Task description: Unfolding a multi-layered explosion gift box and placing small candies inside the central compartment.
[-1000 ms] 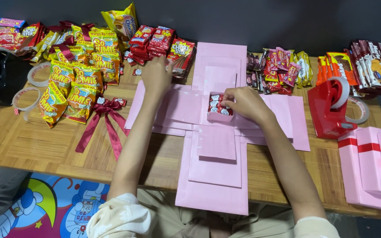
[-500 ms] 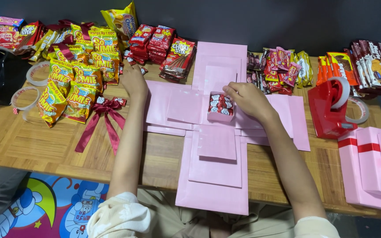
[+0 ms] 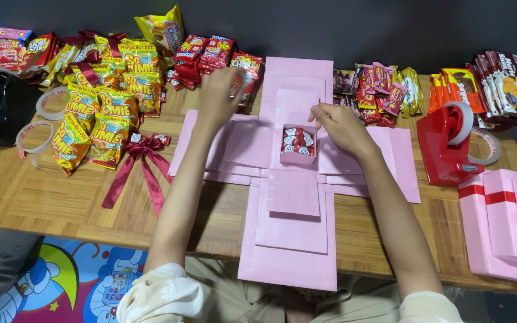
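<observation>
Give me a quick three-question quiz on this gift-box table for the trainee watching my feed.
1. True or false: the small pink box at the centre of the unfolded pink panels already holds red-wrapped sweets.
2. Which hand rests beside that box? A) left hand B) right hand
3. What lies on the wooden table between the yellow snack bags and the panels?

Key
1. True.
2. B; the left hand reaches up toward the red snack packs.
3. A dark red ribbon bow.
</observation>
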